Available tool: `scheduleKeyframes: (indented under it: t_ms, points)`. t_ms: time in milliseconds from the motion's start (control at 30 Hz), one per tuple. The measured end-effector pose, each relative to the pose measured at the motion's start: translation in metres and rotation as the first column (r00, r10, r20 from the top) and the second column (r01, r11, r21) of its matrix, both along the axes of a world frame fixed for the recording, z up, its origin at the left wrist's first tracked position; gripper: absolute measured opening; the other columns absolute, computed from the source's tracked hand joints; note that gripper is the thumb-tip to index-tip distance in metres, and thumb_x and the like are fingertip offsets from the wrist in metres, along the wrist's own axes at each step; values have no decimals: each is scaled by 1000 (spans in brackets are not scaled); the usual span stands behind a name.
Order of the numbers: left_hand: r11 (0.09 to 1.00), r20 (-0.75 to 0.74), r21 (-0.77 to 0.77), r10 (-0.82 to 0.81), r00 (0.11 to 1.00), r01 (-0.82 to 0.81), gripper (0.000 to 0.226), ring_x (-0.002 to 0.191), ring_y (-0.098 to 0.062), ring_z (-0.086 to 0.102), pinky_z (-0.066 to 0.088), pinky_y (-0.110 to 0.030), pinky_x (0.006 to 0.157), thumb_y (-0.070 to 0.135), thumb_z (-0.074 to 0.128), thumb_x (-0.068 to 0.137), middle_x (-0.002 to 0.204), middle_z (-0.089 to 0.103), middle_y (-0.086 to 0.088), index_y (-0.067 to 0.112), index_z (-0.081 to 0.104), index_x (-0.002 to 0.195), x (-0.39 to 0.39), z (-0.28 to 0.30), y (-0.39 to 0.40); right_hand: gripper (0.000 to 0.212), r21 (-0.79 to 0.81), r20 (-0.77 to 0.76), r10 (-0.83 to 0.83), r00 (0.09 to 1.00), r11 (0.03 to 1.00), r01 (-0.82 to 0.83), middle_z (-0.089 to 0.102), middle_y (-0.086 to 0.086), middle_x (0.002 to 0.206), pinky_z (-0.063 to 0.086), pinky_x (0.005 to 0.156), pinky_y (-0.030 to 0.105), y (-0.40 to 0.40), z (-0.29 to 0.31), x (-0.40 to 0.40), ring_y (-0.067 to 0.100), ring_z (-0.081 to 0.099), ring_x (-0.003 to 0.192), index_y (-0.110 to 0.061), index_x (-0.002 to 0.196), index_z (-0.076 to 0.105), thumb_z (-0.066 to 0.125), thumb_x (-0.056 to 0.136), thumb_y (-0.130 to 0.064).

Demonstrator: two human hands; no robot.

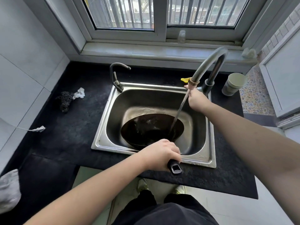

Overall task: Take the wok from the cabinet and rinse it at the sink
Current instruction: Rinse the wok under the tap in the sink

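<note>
Gripping wok (pixel 152 129) handle, left hand (pixel 159 153); right hand (pixel 195 99) fingers pinch faucet (pixel 206 65).

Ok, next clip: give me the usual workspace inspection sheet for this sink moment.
Surface: black countertop around a steel sink.
Job's things: dark wok sits in the sink; water runs into it from the tall faucet.
Clutter: dark scrubber and white wad left of the sink; pale cup at right; small faucet.
Hands: left hand grips the wok handle; right hand is at the tall faucet's base, its grip hidden.
Cables: white cable with plug on the counter's left.
Surroundings: barred window behind, tiled walls.
</note>
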State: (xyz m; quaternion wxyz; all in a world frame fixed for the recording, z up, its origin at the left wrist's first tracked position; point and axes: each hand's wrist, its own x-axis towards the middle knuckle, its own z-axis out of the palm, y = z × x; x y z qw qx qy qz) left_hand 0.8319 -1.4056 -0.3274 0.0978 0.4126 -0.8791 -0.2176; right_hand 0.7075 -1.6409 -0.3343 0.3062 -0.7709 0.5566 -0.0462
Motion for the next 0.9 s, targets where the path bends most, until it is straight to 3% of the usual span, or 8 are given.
scheduleKeyframes:
  t_ms: [133,233,400,500,567,633,767,900]
  points:
    - [965,148,-137,242,959,-222,23,84,-23,49,39,-31,67,46,56,70,93,51,-2,26,65,78,-8,-2,12,62,-20,1,0,1000,1000,0,53,15,136,47,92,36,3,-1,-1,33,57,114,-34,149,28,29,95,-4]
    - [926,395,-174,377,838,-335,30,76,-28,58,31,-33,65,48,57,73,81,60,-4,22,58,87,-27,5,24,62,-20,-9,4,1000,1000,-4,56,17,131,50,77,34,4,0,-3,31,61,96,-37,148,28,28,95,-4]
    - [742,300,284,534,791,-608,34,87,-31,63,42,-33,68,39,63,83,96,68,-4,27,51,112,-38,9,38,61,-53,-30,30,999,998,-31,41,8,150,41,91,29,1,2,-5,30,49,126,-32,149,30,28,95,-1]
    - [552,145,555,673,726,-622,31,70,-16,55,43,-25,64,13,58,84,79,60,5,29,59,111,-31,4,38,60,-80,-20,72,997,994,-73,33,4,155,32,107,30,1,1,-5,28,36,139,-26,149,31,29,96,1]
    - [316,51,777,830,555,-544,45,62,-11,49,46,-21,64,-4,39,85,74,55,3,27,64,106,-31,3,42,60,-75,4,87,996,993,-87,32,4,155,30,109,29,0,0,-4,27,34,139,-25,149,32,29,95,1]
    - [61,11,958,968,250,-279,54,71,-12,58,55,-35,78,-9,27,84,86,62,-5,23,68,101,-37,7,46,61,-72,32,107,994,992,-105,32,5,155,30,109,30,-1,-1,-3,28,35,139,-25,149,32,30,94,3]
    - [-75,98,992,967,-234,105,21,80,-31,67,57,-43,72,14,42,96,93,66,-22,6,57,108,-56,13,42,61,-67,47,67,997,996,-64,38,5,149,38,88,28,-2,-1,-3,30,48,125,-28,147,31,33,94,1]
    - [-192,280,950,871,-405,245,22,40,-20,55,49,-22,41,22,53,97,59,61,-16,1,47,97,-72,1,30,64,-68,61,63,996,996,-59,41,7,145,41,75,29,-9,-2,-3,27,54,104,-29,144,33,34,89,2]
